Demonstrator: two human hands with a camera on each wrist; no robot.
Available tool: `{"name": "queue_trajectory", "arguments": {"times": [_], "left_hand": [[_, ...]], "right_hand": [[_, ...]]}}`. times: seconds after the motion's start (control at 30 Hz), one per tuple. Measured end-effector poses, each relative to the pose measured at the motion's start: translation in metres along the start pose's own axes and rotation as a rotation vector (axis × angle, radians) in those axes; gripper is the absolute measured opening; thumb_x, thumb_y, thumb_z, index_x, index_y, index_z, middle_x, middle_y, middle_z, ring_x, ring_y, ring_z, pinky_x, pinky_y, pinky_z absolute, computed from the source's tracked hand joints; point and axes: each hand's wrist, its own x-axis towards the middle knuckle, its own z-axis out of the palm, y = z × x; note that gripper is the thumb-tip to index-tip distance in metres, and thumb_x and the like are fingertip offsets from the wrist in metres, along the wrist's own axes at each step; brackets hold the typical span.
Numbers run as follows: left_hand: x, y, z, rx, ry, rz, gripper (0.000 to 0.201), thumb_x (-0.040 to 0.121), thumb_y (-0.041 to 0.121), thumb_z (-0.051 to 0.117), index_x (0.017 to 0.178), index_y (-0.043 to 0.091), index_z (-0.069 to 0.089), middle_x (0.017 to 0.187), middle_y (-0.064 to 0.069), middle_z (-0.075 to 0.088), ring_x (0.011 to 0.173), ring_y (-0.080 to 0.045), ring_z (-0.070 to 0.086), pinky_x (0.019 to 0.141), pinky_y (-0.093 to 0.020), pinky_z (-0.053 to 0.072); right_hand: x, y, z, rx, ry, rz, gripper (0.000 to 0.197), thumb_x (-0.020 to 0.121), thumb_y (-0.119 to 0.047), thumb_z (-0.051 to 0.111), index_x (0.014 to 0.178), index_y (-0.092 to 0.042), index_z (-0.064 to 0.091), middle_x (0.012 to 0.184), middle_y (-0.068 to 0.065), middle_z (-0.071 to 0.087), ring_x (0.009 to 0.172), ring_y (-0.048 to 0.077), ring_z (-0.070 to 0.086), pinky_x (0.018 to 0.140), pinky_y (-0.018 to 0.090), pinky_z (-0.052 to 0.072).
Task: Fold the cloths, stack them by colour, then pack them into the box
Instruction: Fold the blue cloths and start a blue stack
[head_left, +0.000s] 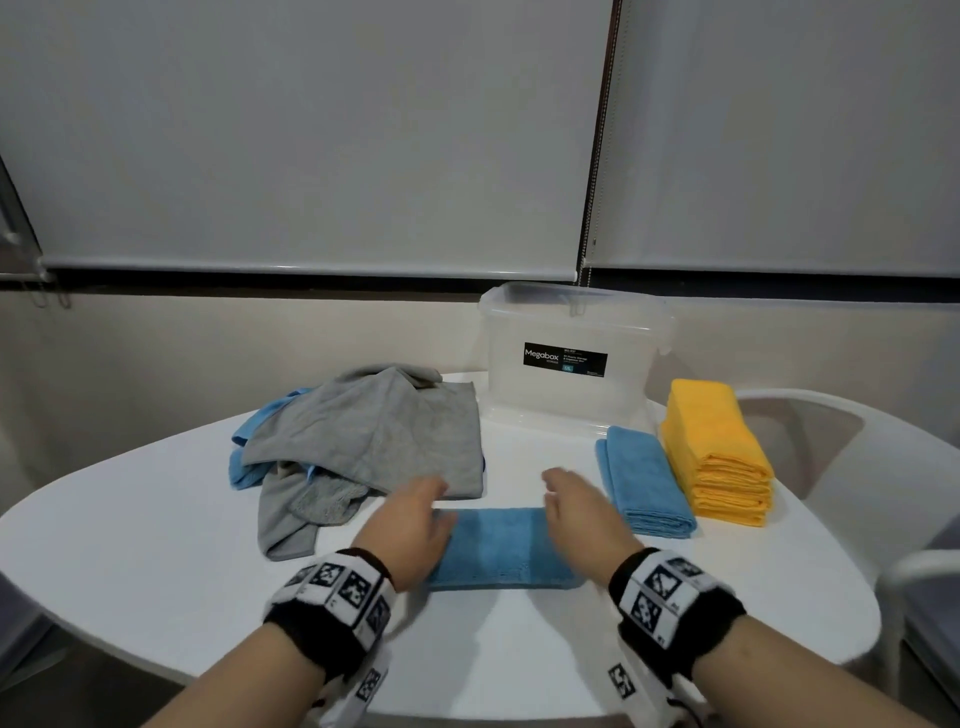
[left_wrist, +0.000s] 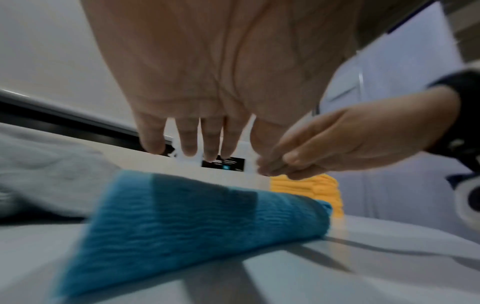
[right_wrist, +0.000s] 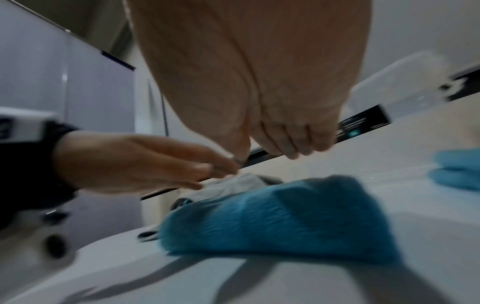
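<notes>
A blue cloth (head_left: 501, 548) folded into a strip lies on the white table (head_left: 156, 545) in front of me. My left hand (head_left: 415, 519) hovers over its left end with straight fingers, holding nothing. My right hand (head_left: 576, 506) hovers over its right end, fingers loosely bent and empty. In the wrist views both hands (left_wrist: 197, 142) (right_wrist: 288, 142) are above the blue cloth (left_wrist: 197, 220) (right_wrist: 280, 218), not touching it. A folded blue cloth (head_left: 644, 480) and a stack of folded yellow cloths (head_left: 719, 452) sit at the right. The clear plastic box (head_left: 571, 353) stands behind.
A loose heap of grey cloths (head_left: 363, 441) with blue cloth (head_left: 249, 447) beneath lies at the left back of the table. White chairs (head_left: 852, 467) stand to the right. Roller blinds (head_left: 311, 130) cover the wall behind.
</notes>
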Motion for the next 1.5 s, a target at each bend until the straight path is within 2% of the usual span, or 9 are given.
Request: {"name": "queue_trajectory", "arguments": {"times": [0.1,0.23,0.57,0.7,0.9,1.07,1.23,1.33,1.5], "left_hand": [[0.003,0.029,0.023,0.266,-0.288,0.161,0.064,0.094,0.044,0.029,0.150,0.013,0.022,0.157,-0.004,0.021,0.145,-0.022,0.019,0.117,-0.041,0.019],[0.010,0.033,0.049,0.401,-0.545,-0.058,0.065,0.102,0.036,0.029,0.153,0.014,-0.005,0.160,-0.005,-0.011,0.148,-0.026,-0.007,0.118,-0.046,0.003],[0.019,0.031,0.040,0.164,-0.418,-0.249,0.049,0.103,0.025,0.030,0.145,0.001,0.027,0.151,-0.022,0.024,0.138,-0.036,0.027,0.112,-0.042,0.025],[0.030,0.039,0.023,0.416,-0.464,-0.141,0.033,0.099,0.021,0.043,0.124,0.005,0.058,0.128,-0.012,0.058,0.118,-0.027,0.057,0.092,-0.031,0.045],[0.030,0.049,0.024,0.442,-0.478,-0.092,0.030,0.071,0.040,0.073,0.071,0.013,0.059,0.093,-0.006,0.070,0.090,-0.025,0.068,0.075,-0.029,0.054],[0.022,0.059,0.031,0.191,-0.574,-0.080,0.035,0.067,0.036,0.071,0.095,0.016,0.069,0.096,-0.001,0.071,0.094,-0.019,0.067,0.079,-0.028,0.053],[0.028,0.089,0.017,-0.016,-0.540,0.010,0.011,0.085,0.027,0.057,0.094,0.026,0.051,0.097,0.002,0.056,0.094,-0.019,0.056,0.075,-0.023,0.040],[0.046,0.108,0.015,-0.245,-0.380,0.032,0.009,0.091,0.019,0.051,0.097,0.017,0.045,0.095,-0.003,0.055,0.089,-0.018,0.053,0.072,-0.025,0.038],[0.083,0.146,0.035,-0.835,-0.238,-0.043,0.010,0.097,0.015,0.048,0.107,0.013,0.046,0.108,-0.014,0.062,0.099,-0.029,0.063,0.091,-0.049,0.052]], "right_hand": [[-0.015,-0.023,0.031,-0.244,-0.312,-0.186,0.059,0.097,-0.016,0.038,0.148,0.002,0.016,0.155,0.019,0.017,0.144,0.031,0.016,0.119,0.037,0.014],[-0.008,-0.019,0.059,-0.350,-0.555,-0.030,0.076,0.099,-0.030,0.038,0.149,0.000,-0.011,0.159,0.014,-0.013,0.147,0.029,-0.011,0.121,0.041,0.001],[0.000,-0.009,0.040,-0.373,-0.596,-0.006,0.076,0.098,-0.027,0.040,0.149,0.002,-0.009,0.158,0.017,-0.012,0.147,0.031,-0.009,0.120,0.038,0.000],[-0.004,-0.009,0.034,-0.383,-0.604,-0.004,0.087,0.094,-0.024,0.051,0.149,0.001,-0.011,0.158,0.015,-0.014,0.147,0.028,-0.010,0.121,0.040,0.003],[-0.027,0.015,0.009,-0.380,-0.629,-0.106,0.081,0.094,-0.013,0.049,0.151,-0.005,-0.008,0.160,0.008,-0.013,0.147,0.026,-0.009,0.118,0.049,0.006],[-0.042,0.036,-0.013,-0.234,-0.593,-0.098,0.067,0.092,0.000,0.036,0.153,-0.011,0.010,0.160,0.010,0.004,0.146,0.034,0.010,0.119,0.041,0.015],[-0.046,0.068,-0.027,0.180,-0.090,-0.031,0.034,0.087,-0.011,0.043,0.116,-0.016,0.060,0.116,0.004,0.060,0.107,0.018,0.056,0.097,0.034,0.045],[-0.046,0.079,-0.034,0.362,0.132,-0.004,0.031,0.094,-0.022,0.053,0.125,-0.027,0.054,0.114,-0.004,0.055,0.103,0.008,0.056,0.097,0.030,0.046],[-0.035,0.085,-0.053,0.969,-0.036,0.078,0.065,0.091,-0.022,0.063,0.137,-0.046,0.023,0.127,-0.013,0.050,0.109,0.009,0.060,0.078,0.029,0.056]]}}
